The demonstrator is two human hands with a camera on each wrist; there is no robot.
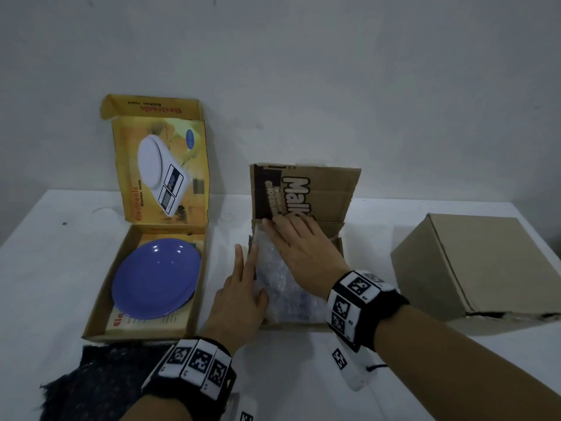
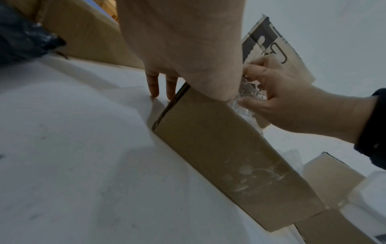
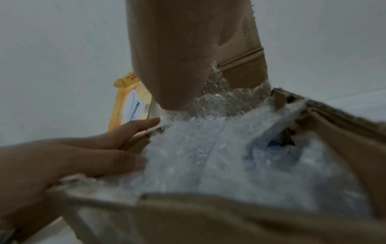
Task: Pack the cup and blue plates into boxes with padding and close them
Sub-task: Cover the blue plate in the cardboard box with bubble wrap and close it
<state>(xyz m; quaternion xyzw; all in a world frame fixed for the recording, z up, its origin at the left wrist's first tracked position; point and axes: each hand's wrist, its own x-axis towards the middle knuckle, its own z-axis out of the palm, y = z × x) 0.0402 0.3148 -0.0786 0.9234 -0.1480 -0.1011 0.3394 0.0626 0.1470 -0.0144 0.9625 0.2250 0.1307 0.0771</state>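
Note:
A brown box [image 1: 337,247] stands mid-table with its printed lid flap [image 1: 328,189] raised. Bubble wrap [image 1: 288,299] fills it, and something bluish [image 3: 271,148] shows dimly through the wrap; what it is I cannot tell. My right hand [image 1: 291,238] lies flat on the wrap at the box's far end, fingers stretched toward the flap. My left hand [image 1: 246,268] has straight fingers along the outside of the box's left wall [image 2: 229,156], and its thumb rests on the wrap. One blue plate [image 1: 156,278] lies bare in the open yellow scale box [image 1: 100,296] on the left. No cup shows.
A closed brown box [image 1: 473,262] sits at the right. Dark cloth [image 1: 100,384] lies at the near edge, in front of the yellow box. The white table [image 1: 45,268] ends at a grey wall close behind the boxes.

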